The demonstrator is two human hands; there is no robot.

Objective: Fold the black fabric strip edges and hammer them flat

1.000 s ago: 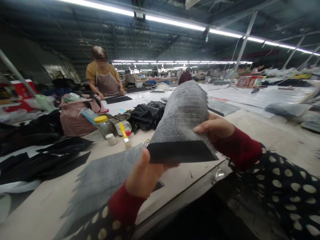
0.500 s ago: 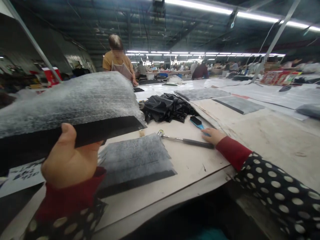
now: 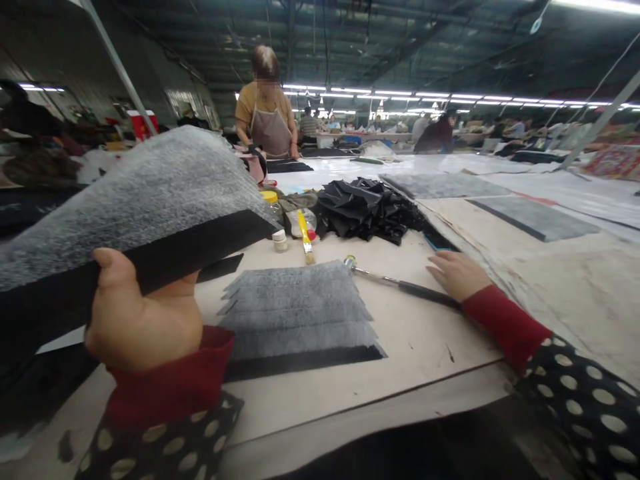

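Note:
My left hand (image 3: 145, 317) grips a thick stack of grey, black-edged sheets (image 3: 165, 180), thumb on the near black edge and fingers underneath. The stack is lifted and bowed. Below it on the board lies a fanned pile of similar sheets (image 3: 300, 313). My right hand (image 3: 457, 273) lies low over the board, fingers stretched out and apart. Just beyond its fingers is a brush (image 3: 443, 237) with a blue edge, partly hidden. Beside the hand lies a rod tool (image 3: 425, 292) with a black grip and a shiny metal head.
Crumpled black sheets (image 3: 367, 210) are heaped at the back of the board. A yellow-handled paintbrush (image 3: 304, 233), a small white-capped bottle (image 3: 280, 241) and a yellow-lidded jar (image 3: 270, 200) stand or lie near it. Across the table a person in an apron (image 3: 270, 130) works. More grey sheets (image 3: 540, 217) lie right.
The view has swung left. My left hand has drawn the lifted stack aside, uncovering the paintbrush and bottle. My right hand has let go of the blue brush, and its fingers have spread.

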